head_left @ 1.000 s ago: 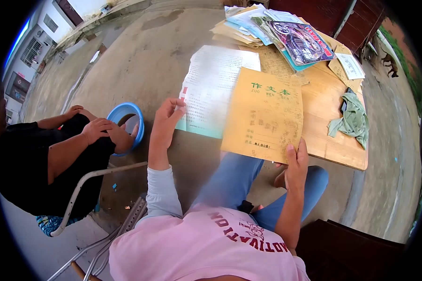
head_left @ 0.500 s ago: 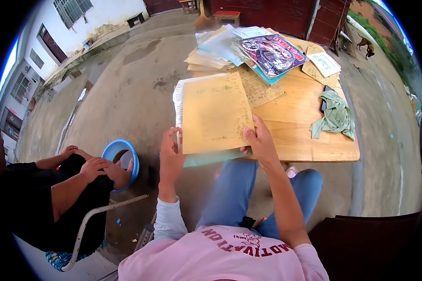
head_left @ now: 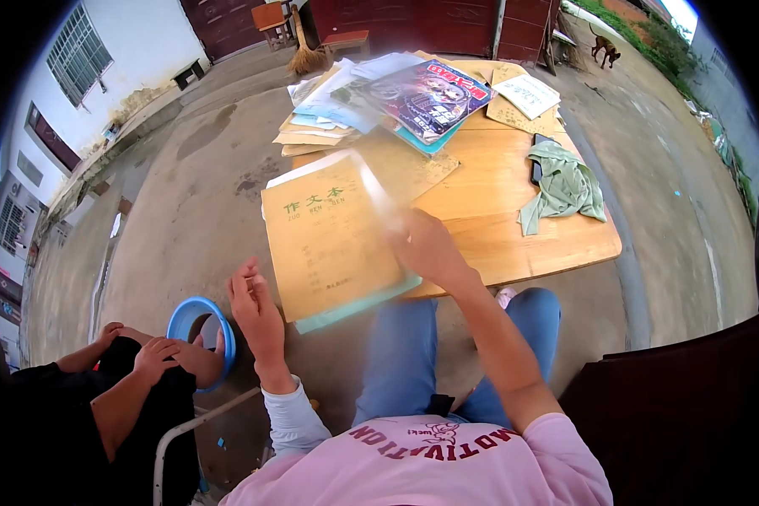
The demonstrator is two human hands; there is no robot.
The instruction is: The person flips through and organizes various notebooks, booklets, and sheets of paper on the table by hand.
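A tan composition notebook point(head_left: 333, 240) with green printing on its cover lies at the table's near left edge, jutting out past it. A teal booklet point(head_left: 358, 305) shows beneath its lower edge, and white paper shows along its top. My right hand point(head_left: 430, 249) is closed at the notebook's right edge; motion blurs its fingertips and the pale edge above them. Beside the lower left corner, my left hand point(head_left: 257, 308) is open, fingers apart, holding nothing. Behind the notebook lies a colourful magazine point(head_left: 430, 97) on a pile of papers point(head_left: 329, 101).
On the wooden table point(head_left: 489, 211) are a green cloth point(head_left: 561, 185), a dark phone point(head_left: 537, 160) and a white booklet point(head_left: 527, 94). A seated person point(head_left: 156, 358) is at my left, near a blue basin point(head_left: 228, 333). A broom point(head_left: 306, 55) and a dog point(head_left: 603, 51) are farther off.
My left hand has come off the stack and opened. The notebook now lies lower and turned, its green title clear. My right hand has shifted at its right edge, and the view has swung right.
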